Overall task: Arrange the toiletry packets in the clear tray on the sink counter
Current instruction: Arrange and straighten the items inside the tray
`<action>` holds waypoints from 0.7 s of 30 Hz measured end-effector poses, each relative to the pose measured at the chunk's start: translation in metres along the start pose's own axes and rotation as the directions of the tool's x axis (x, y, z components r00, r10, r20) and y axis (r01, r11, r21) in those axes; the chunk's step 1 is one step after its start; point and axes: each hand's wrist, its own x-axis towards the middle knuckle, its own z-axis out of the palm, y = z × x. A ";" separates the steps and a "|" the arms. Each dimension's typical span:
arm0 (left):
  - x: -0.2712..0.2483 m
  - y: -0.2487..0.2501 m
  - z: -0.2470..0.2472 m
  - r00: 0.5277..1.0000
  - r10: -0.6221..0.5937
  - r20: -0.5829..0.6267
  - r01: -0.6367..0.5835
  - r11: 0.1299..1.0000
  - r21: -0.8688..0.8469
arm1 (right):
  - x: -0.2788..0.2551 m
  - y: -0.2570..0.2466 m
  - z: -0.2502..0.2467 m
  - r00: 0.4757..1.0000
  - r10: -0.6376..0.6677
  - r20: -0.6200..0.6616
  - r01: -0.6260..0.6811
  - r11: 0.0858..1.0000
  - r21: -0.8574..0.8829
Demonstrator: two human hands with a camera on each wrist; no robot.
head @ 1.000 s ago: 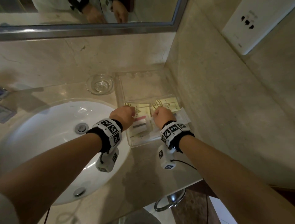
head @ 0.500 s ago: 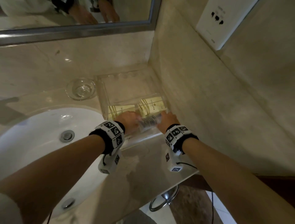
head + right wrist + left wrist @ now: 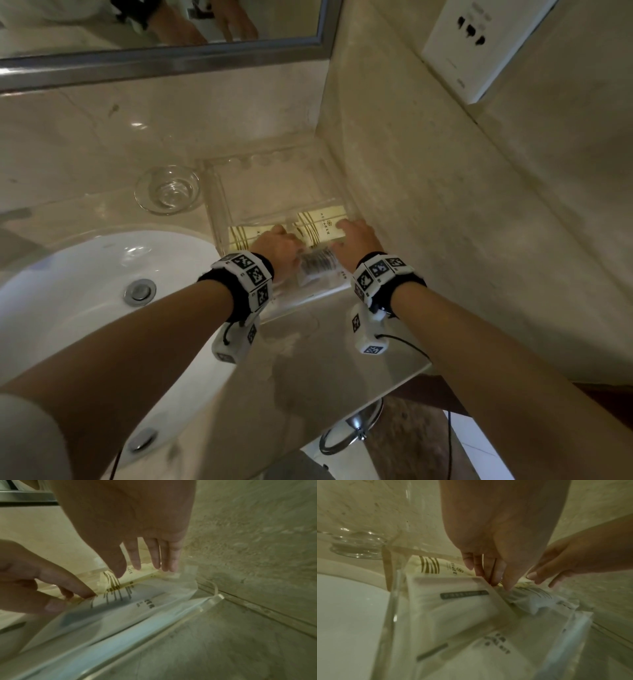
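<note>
A clear tray point(image 3: 219, 205) sits on the counter against the right wall. Two cream packets with gold stripes point(image 3: 325, 224) point(image 3: 433, 566) lie side by side across its middle. Pale translucent packets point(image 3: 317, 270) point(image 3: 453, 601) point(image 3: 120, 608) overlap in its near end. My left hand point(image 3: 274, 246) points straight fingers point(image 3: 496, 574) down at the top corner of a white packet. My right hand point(image 3: 356, 240) lies flat and open, its fingers point(image 3: 154, 558) spread over the right cream packet point(image 3: 137, 574). Neither hand lifts anything.
A small glass dish point(image 3: 168, 190) stands just left of the tray's far end. The white basin point(image 3: 85, 291) with its drain lies to the left. The marble wall point(image 3: 445, 205) hugs the tray's right side, and the counter's front edge point(image 3: 404, 373) is close behind my wrists.
Both hands drew back from the cream packets toward the tray's near end. The right hand then opened and reached forward onto the right cream packet. The view shifted right.
</note>
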 end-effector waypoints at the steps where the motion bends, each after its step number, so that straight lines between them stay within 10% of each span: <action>1: 0.002 0.000 0.001 1.000 -0.014 0.020 0.013 1.000 0.022 | 0.001 -0.001 0.002 0.999 0.000 0.041 0.000 1.000 -0.007; 21: -0.002 -0.003 -0.001 1.000 0.001 0.008 -0.002 0.988 0.152 | 0.008 -0.014 0.006 0.999 -0.047 -0.021 0.044 0.988 -0.146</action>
